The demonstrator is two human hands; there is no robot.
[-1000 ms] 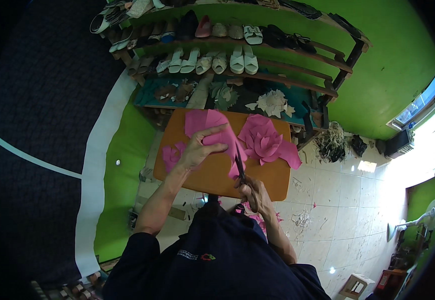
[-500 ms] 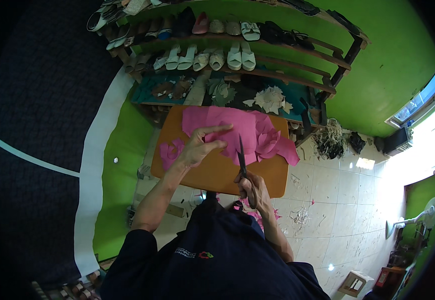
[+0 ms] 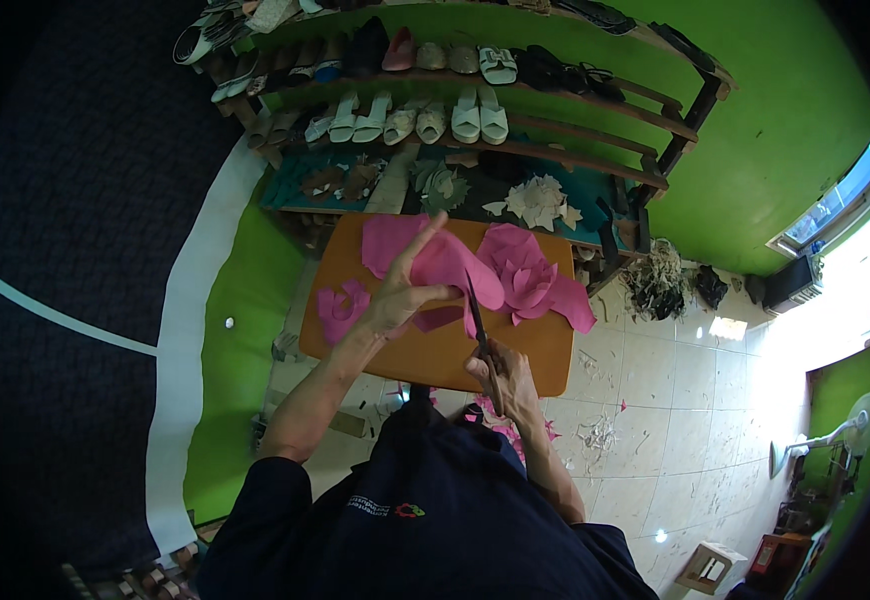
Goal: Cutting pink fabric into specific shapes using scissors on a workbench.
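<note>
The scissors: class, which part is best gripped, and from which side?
Probably the handle end of the scissors, coming from the person's side, as the right hand does: that end lies nearest the body, while the slim blades point away, toward the pink sheet.

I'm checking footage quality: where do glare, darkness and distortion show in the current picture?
Head view: glare washes out the opening at right and a floor patch; head view: the scissors look dark against the pink sheet; head view: lens distortion bows the shelves and the corners fall dark.
</note>
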